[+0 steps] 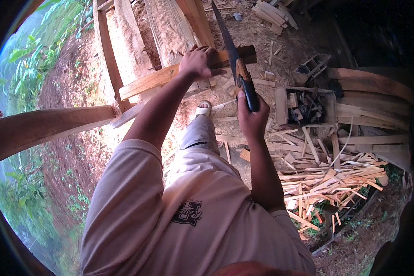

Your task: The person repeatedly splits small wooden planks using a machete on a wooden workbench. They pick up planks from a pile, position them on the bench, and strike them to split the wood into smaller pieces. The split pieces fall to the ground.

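Note:
A handsaw (228, 39) with a dark blade and a black handle is in my right hand (254, 115), whose fingers are wrapped round the grip. Its blade points away from me and passes across a wooden plank (154, 79) near the plank's right end. Whether the teeth touch the wood I cannot tell. My left hand (198, 64) holds the plank from above, left of the blade, with the thumb stretched toward the saw. Beneath the plank lie long timber beams (168, 30) that run away from me.
Offcuts and thin strips (326, 184) are heaped at the right. A wooden box (281, 106) of dark scraps stands near stacked boards (372, 101). My sandalled foot (203, 109) is just below the plank. A curved timber post (50, 129) crosses the left side, with green plants (25, 60) beyond.

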`<control>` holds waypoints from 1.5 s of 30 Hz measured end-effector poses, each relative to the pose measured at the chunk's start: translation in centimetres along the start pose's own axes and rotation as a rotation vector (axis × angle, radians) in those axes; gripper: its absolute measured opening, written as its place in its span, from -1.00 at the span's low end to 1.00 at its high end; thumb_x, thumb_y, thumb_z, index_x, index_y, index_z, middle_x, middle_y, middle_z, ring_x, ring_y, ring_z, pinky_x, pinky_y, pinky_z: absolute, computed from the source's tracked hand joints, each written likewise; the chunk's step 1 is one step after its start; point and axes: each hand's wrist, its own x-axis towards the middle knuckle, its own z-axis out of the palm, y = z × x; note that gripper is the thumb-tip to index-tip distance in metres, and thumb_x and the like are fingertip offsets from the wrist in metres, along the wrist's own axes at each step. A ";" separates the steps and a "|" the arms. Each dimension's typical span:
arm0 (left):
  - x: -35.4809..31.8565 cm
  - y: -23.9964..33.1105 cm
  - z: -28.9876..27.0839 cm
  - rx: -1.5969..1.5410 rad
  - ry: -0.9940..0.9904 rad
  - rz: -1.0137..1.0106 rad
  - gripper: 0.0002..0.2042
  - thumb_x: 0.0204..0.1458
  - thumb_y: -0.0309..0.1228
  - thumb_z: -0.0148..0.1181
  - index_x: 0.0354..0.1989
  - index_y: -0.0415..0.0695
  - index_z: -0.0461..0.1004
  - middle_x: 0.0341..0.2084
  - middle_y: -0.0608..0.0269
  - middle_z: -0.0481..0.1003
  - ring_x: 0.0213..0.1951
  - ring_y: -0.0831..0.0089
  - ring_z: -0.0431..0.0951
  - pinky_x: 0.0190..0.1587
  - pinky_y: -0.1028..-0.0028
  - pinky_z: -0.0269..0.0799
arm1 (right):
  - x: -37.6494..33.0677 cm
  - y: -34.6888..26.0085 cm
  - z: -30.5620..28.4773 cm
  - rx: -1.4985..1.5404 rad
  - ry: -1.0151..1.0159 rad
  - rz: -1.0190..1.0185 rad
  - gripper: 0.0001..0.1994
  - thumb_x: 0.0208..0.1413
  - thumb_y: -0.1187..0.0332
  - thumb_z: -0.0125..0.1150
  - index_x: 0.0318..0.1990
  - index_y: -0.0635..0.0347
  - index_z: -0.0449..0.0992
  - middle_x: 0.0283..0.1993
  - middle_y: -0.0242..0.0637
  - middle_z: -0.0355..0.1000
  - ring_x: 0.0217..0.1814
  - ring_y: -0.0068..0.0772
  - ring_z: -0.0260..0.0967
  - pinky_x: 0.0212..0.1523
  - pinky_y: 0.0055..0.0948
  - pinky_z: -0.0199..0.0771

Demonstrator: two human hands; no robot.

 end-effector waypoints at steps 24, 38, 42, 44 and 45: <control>0.2 0.4 -0.4 0.046 -0.058 -0.038 -0.31 -0.17 0.11 0.45 0.06 -0.12 0.53 0.01 0.08 0.61 0.15 0.24 0.55 0.42 0.27 0.20 | 0.0 0.0 -0.2 -0.145 -0.068 -0.021 -0.74 0.21 0.30 0.34 -0.43 0.31 0.55 -0.66 -0.25 0.37 -0.64 -0.48 0.36 -0.53 -0.34 0.32; 0.3 0.0 0.6 0.050 -0.020 -0.074 -0.32 -0.18 0.14 0.46 0.07 -0.06 0.56 -0.03 0.13 0.64 0.12 0.23 0.56 0.42 0.23 0.22 | -1.2 -0.7 -0.9 -0.205 -0.085 0.051 -0.81 0.13 0.37 0.33 -0.43 0.31 0.54 -0.63 -0.14 0.41 -0.60 -0.29 0.48 -0.49 -0.26 0.41; 0.3 0.0 0.5 0.043 0.003 -0.056 -0.33 -0.18 0.14 0.47 0.05 -0.04 0.57 -0.03 0.15 0.64 0.13 0.22 0.55 0.42 0.23 0.23 | -1.8 -0.8 -1.0 -0.172 -0.083 0.006 -0.81 0.13 0.37 0.33 -0.44 0.31 0.53 -0.64 -0.15 0.39 -0.61 -0.28 0.48 -0.49 -0.24 0.40; 0.3 0.1 0.4 0.039 -0.009 -0.054 -0.35 -0.17 0.12 0.47 0.05 -0.02 0.57 -0.01 0.19 0.62 0.15 0.19 0.53 0.34 0.20 0.31 | -1.8 -0.9 -1.2 -0.186 -0.086 0.015 -0.80 0.13 0.37 0.33 -0.44 0.31 0.52 -0.65 -0.15 0.38 -0.61 -0.27 0.48 -0.49 -0.24 0.40; 0.3 0.2 0.2 0.037 -0.028 -0.064 -0.37 -0.16 0.11 0.48 0.04 -0.01 0.58 0.02 0.21 0.60 0.17 0.16 0.50 0.27 0.16 0.39 | -1.7 -1.0 -1.2 -0.192 -0.088 0.019 -0.80 0.12 0.37 0.33 -0.44 0.31 0.52 -0.65 -0.14 0.38 -0.61 -0.27 0.48 -0.49 -0.23 0.40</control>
